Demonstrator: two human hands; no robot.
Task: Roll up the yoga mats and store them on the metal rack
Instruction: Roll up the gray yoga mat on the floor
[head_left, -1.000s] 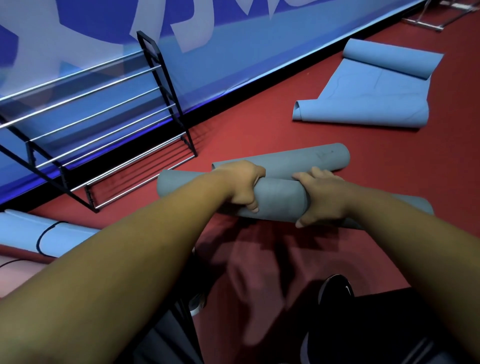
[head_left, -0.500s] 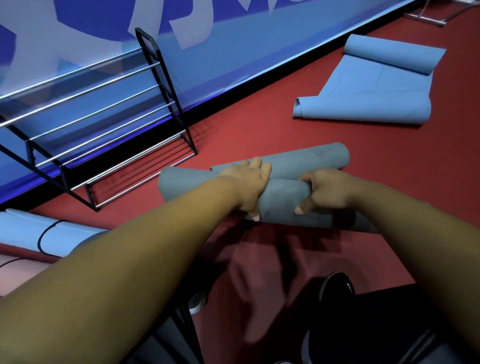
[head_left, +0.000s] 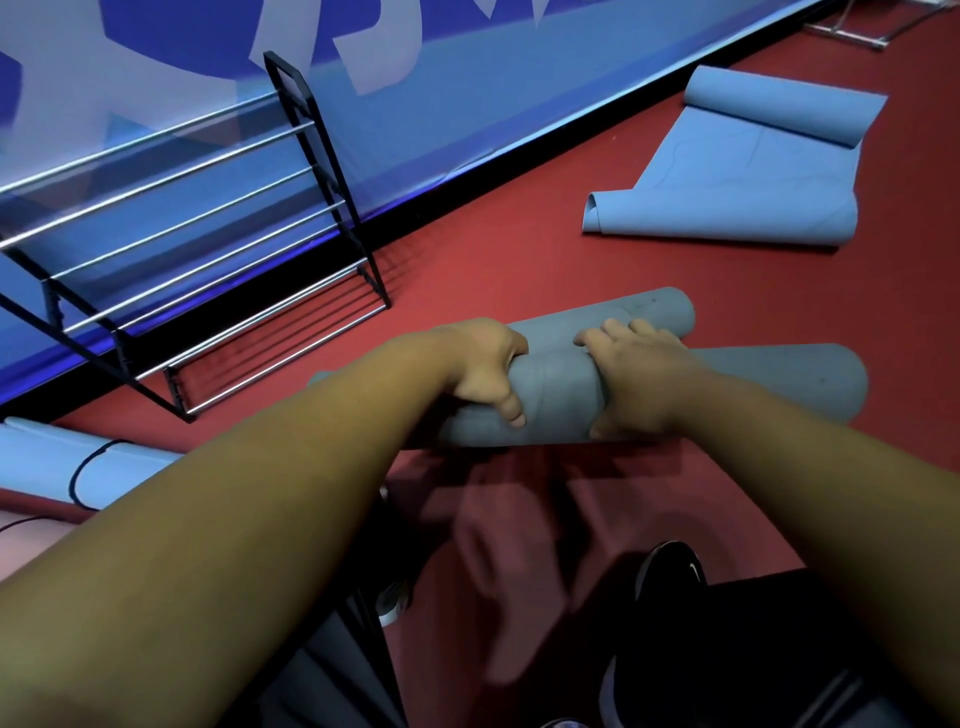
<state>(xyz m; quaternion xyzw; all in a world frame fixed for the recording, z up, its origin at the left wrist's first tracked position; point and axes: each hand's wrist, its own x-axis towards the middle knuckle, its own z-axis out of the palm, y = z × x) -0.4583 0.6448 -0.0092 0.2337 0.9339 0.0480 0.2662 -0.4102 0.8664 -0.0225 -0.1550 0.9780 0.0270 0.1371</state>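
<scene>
Grey rolled mat (head_left: 558, 400), left end mostly hidden behind forearm (head_left: 311, 467), left hand (head_left: 478, 364) and right hand (head_left: 644, 379) fingers clamped round it

You have in view: red floor (head_left: 519, 260), blue wall banner with pale lettering (head_left: 467, 104), black skirting strip (head_left: 519, 176), one black shoe (head_left: 670, 569).

The scene is taken from a single wide-angle camera worn on the head, pointed forward and steeply down. Both forearms are caught entering from the lower corners and are followed up to mid-frame, where the left hand (head_left: 483, 369) and right hand (head_left: 644, 384) are seen from close by, gripping the grey rolled mat (head_left: 561, 395). The red floor (head_left: 519, 260) is seen slanted across the frame. The metal rack (head_left: 208, 249) is placed farther off at upper left, a half-open blue mat (head_left: 737, 187) at upper right, and a black shoe (head_left: 670, 571) near the bottom edge.
</scene>
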